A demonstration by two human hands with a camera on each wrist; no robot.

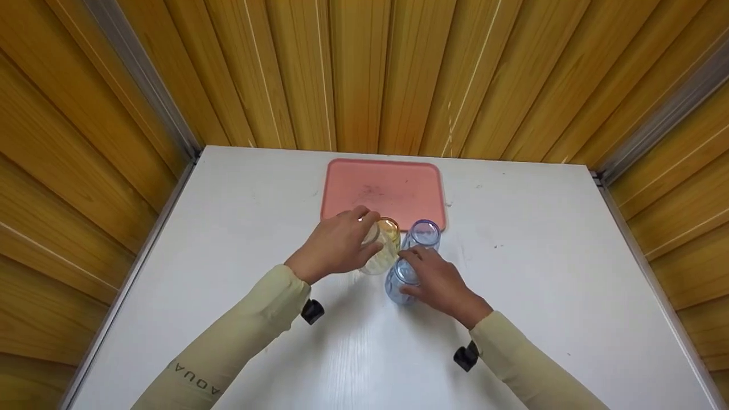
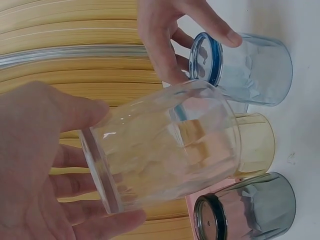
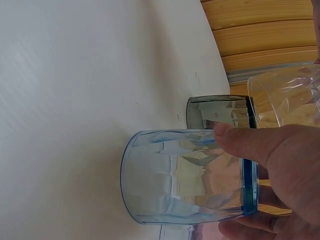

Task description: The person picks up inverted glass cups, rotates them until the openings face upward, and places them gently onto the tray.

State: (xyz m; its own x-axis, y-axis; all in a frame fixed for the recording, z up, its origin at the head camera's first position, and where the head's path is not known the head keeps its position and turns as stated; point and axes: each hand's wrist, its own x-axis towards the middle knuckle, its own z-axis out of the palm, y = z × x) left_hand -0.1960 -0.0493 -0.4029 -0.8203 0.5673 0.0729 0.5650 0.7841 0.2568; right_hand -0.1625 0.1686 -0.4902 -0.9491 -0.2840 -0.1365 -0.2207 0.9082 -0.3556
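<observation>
My left hand [image 1: 340, 242] holds a clear glass [image 2: 165, 150] by its thick base, thumb on one side and fingers on the other. The glass is bottom up, tilted and raised above the table. My right hand [image 1: 441, 279] grips a light blue glass [image 3: 180, 180] near its base; this one also stands mouth down, close to the table. Right behind them is an upturned yellow glass [image 1: 390, 226], partly covered by the clear one in the head view. An upturned purple-tinted glass [image 1: 426, 232] stands behind the right hand. A grey glass [image 2: 265, 207] shows in both wrist views, hidden in the head view.
A pink tray [image 1: 381, 188] lies at the back of the white table [image 1: 256, 205], its front edge just behind the glasses. Yellow wood-patterned panels [image 1: 359, 74] rise behind and at both sides. Black cameras sit under both wrists.
</observation>
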